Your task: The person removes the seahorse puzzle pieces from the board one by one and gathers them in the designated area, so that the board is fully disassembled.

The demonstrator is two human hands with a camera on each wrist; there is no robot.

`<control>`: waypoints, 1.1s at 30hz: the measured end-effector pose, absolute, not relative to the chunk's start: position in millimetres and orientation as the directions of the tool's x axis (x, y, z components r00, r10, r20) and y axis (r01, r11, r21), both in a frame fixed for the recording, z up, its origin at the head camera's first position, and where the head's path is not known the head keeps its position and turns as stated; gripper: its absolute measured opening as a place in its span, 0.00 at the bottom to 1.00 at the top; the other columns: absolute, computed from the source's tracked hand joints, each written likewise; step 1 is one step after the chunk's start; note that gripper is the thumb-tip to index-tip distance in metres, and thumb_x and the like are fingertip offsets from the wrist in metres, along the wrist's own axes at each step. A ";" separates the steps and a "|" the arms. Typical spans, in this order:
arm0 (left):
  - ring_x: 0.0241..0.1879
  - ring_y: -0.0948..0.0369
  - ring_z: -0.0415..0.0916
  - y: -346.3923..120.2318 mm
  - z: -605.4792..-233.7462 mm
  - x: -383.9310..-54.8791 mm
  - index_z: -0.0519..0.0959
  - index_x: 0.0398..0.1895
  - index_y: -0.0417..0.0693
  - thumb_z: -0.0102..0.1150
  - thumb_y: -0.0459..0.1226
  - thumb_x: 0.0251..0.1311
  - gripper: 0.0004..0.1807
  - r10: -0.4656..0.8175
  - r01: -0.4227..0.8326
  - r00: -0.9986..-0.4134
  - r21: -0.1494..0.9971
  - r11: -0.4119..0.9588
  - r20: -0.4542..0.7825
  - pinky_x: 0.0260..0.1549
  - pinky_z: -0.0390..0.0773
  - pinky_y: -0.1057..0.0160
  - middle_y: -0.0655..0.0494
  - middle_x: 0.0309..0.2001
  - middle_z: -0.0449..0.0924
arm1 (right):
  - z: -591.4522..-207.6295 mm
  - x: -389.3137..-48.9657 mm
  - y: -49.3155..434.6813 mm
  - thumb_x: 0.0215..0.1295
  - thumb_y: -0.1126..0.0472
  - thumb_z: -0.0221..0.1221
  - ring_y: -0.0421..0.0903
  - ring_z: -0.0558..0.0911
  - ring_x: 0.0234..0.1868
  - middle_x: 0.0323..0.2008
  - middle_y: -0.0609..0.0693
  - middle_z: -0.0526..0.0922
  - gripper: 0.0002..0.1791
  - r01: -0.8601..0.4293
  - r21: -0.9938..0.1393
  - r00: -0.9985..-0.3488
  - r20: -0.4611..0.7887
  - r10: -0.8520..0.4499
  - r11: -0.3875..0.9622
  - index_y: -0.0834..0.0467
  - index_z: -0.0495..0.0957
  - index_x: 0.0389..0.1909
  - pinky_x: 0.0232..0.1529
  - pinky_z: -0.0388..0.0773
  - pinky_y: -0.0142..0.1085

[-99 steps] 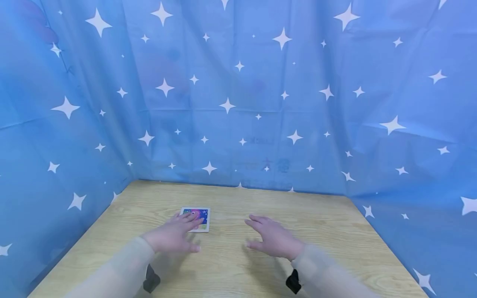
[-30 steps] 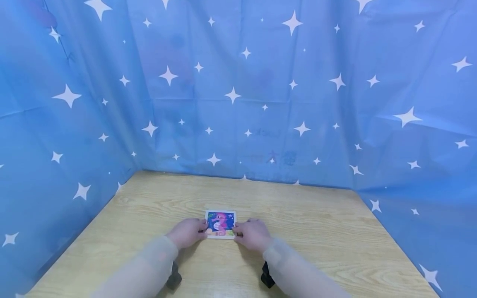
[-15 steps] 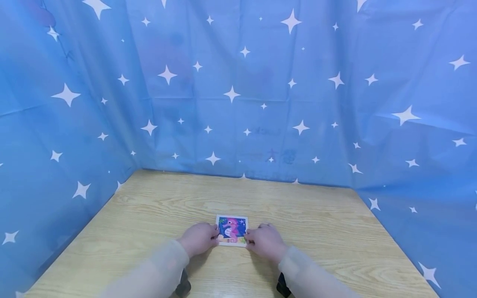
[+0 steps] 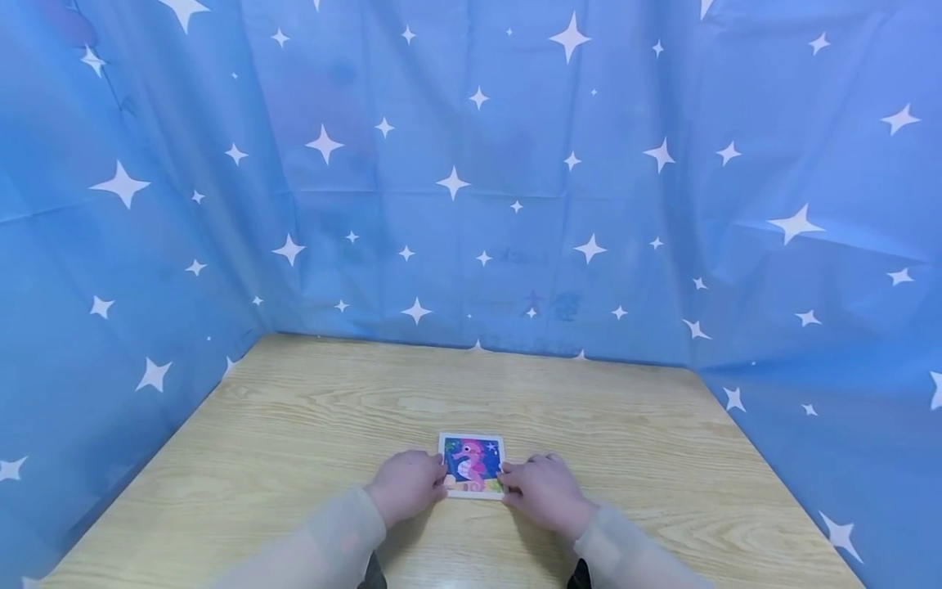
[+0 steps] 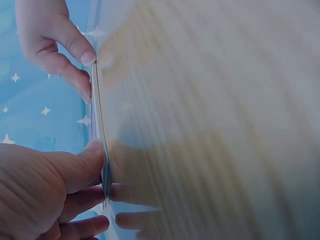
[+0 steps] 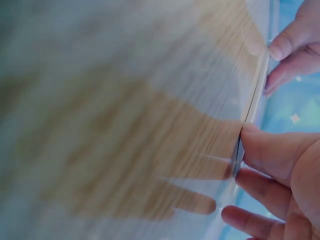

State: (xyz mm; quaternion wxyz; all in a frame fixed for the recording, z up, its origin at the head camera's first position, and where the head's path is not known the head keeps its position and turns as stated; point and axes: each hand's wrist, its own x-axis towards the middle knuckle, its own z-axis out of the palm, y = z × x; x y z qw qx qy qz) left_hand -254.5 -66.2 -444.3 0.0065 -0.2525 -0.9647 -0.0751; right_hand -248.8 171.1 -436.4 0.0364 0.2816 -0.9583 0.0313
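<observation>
A square, white-bordered picture board (image 4: 473, 466) lies near the front middle of the wooden table, picture side up. It shows a pink seahorse on dark blue. My left hand (image 4: 408, 484) holds its left edge, and my right hand (image 4: 546, 494) holds its right edge, each with thumb and fingers. In the left wrist view, the board (image 5: 98, 117) appears edge-on as a thin strip low against the tabletop, with the left thumb and fingers at its near end. The right wrist view likewise has the right hand (image 6: 285, 175) at the board's side. Whether the board touches the table, I cannot tell.
The pale wood-grain table (image 4: 353, 393) reaches back to a blue curtain (image 4: 471, 204) with white stars, which encloses the back and both sides. Dark wrist-worn devices (image 4: 374, 573) show below the sleeves.
Earlier, both hands were spread, the left over the board at the left. Now both grip its edges, and the board has moved right and nearer to me, continuing over the last second.
</observation>
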 end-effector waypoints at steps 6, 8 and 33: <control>0.50 0.51 0.79 -59.2 -444.9 -249.0 0.83 0.51 0.46 0.61 0.46 0.61 0.19 0.496 0.499 -0.866 0.117 0.859 0.056 0.51 0.76 0.54 0.51 0.52 0.81 | -436.9 -243.8 178.2 0.56 0.51 0.67 0.49 0.81 0.40 0.50 0.47 0.84 0.16 -0.541 -0.054 -0.839 0.104 -0.534 0.839 0.49 0.85 0.46 0.43 0.72 0.46; 0.49 0.52 0.79 -57.3 -444.7 -246.9 0.83 0.50 0.46 0.61 0.47 0.61 0.19 0.503 0.507 -0.862 0.110 0.855 0.058 0.50 0.77 0.54 0.51 0.52 0.82 | -437.5 -242.0 180.1 0.55 0.51 0.68 0.49 0.81 0.40 0.49 0.47 0.84 0.16 -0.540 -0.052 -0.839 0.108 -0.533 0.840 0.48 0.85 0.46 0.42 0.72 0.45; 0.64 0.56 0.67 -58.3 -441.0 -268.5 0.75 0.62 0.53 0.60 0.48 0.62 0.25 0.690 0.675 -0.723 0.227 0.702 0.014 0.63 0.66 0.56 0.55 0.64 0.71 | -440.2 -236.3 181.1 0.52 0.49 0.68 0.48 0.84 0.34 0.46 0.44 0.85 0.15 -0.555 0.030 -0.821 0.143 -0.553 0.831 0.46 0.86 0.42 0.33 0.71 0.39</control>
